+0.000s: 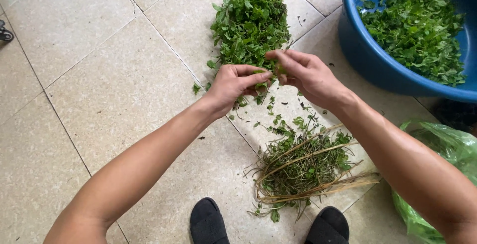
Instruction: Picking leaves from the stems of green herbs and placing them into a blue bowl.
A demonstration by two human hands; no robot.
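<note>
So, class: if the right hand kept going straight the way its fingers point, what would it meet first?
The right hand points leftward at the left hand, so probably its fingertips and the sprig between them; depth is uncertain.

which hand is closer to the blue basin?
Right. The right hand is just left of the blue basin, with a strip of tile between them. The left hand is farther left, beyond the right hand; both pinch a herb sprig.
</note>
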